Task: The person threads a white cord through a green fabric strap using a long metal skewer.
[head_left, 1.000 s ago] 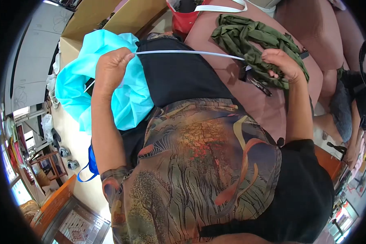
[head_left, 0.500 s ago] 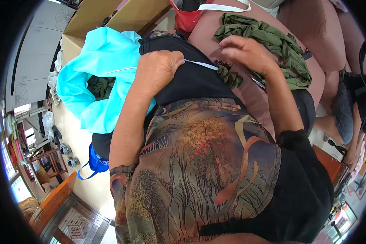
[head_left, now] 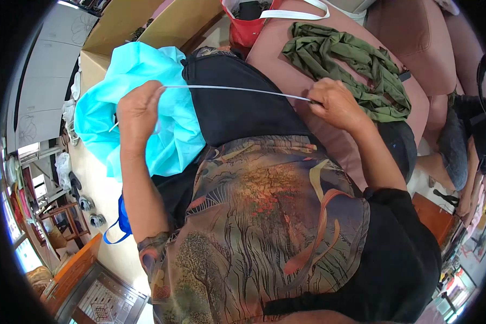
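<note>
A narrow white elastic band (head_left: 232, 88) is drawn almost straight across my lap, over the black cloth (head_left: 237, 116). My left hand (head_left: 139, 110) is closed on one end, in front of the bright turquoise cloth bag (head_left: 105, 108); a short white tail pokes out below its fingers. My right hand (head_left: 335, 102) pinches the other end beside the long olive-green gathered fabric (head_left: 313, 51) on the pink seat. Whatever else sits inside the right fingers is hidden; the small dark-green gathered piece no longer shows.
A cardboard box (head_left: 167, 21) and a red bag with white handles (head_left: 245, 29) stand at the far side. The pink sofa (head_left: 416, 43) extends right, where another person's leg (head_left: 453, 156) shows. A blue bag (head_left: 125, 216) and shoes (head_left: 86, 202) are on the floor at left.
My left hand has moved left with the band, which now spans a longer stretch. My right hand, loose and raised before, has closed on the band's other end.
</note>
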Action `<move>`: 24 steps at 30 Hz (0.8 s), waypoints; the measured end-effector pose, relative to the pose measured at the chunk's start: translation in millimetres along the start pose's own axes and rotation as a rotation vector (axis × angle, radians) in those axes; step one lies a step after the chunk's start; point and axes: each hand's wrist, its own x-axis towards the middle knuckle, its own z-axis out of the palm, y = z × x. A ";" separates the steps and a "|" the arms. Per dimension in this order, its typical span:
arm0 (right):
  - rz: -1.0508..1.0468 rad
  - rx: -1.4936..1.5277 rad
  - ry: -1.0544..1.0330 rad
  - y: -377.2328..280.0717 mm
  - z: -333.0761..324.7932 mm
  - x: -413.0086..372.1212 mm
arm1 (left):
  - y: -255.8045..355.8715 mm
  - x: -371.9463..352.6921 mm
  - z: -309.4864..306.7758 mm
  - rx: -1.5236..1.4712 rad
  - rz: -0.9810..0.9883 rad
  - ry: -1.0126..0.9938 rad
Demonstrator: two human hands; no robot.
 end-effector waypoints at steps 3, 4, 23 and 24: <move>0.107 -0.046 -0.077 5.9 -2.8 -16.0 | -13.6 -8.1 -8.9 -0.018 -0.072 -0.037; 0.141 -0.052 -0.095 7.1 -2.2 -20.1 | -14.6 -9.8 -6.0 -0.012 -0.047 -0.050; 0.051 -0.015 0.093 -29.2 -2.2 -34.5 | 113.2 9.8 -18.1 -0.268 0.249 0.206; -0.023 0.094 0.198 -39.1 -12.7 -25.2 | 126.6 10.4 -24.0 -0.318 0.280 0.184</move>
